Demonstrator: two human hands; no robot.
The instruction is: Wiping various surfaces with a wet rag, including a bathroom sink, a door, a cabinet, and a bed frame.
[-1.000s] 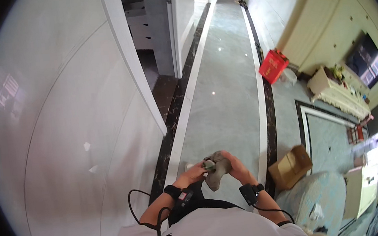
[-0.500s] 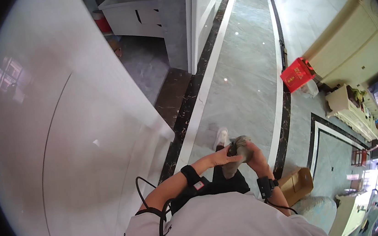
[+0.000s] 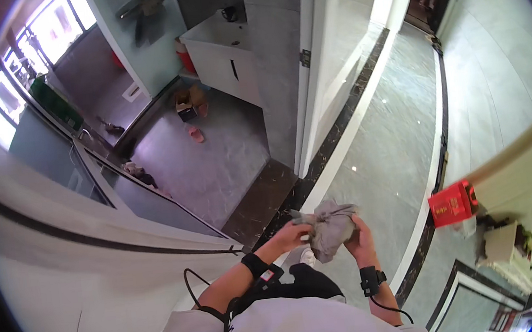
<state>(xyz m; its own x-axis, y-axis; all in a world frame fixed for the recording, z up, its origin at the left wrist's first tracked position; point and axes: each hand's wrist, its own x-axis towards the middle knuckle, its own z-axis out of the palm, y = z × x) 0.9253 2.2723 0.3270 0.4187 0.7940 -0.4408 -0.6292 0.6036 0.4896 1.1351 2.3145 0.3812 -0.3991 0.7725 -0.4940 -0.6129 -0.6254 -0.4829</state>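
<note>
A crumpled grey cloth [image 3: 332,227] hangs in front of my body, held between both hands. My left hand [image 3: 293,236] pinches its left side, with a loose corner sticking out above the fingers. On the opposite side my right hand [image 3: 360,239] grips the cloth's edge, its fingers partly hidden by the folds. Black straps with small devices and cables circle both wrists. Below the cloth one white shoe [image 3: 307,256] shows on the floor.
To the left a doorway opens on a tiled room with a white sink cabinet [image 3: 222,57], a cardboard box [image 3: 185,103] and a pink slipper [image 3: 196,134]. A red bag [image 3: 451,203] stands by the right wall. Ahead runs a grey hallway floor [image 3: 381,147] with dark borders.
I have moved forward and the view has turned left, bringing more of the tiled room into sight. The cloth, bunched tightly before, is now looser, and my hands are farther apart.
</note>
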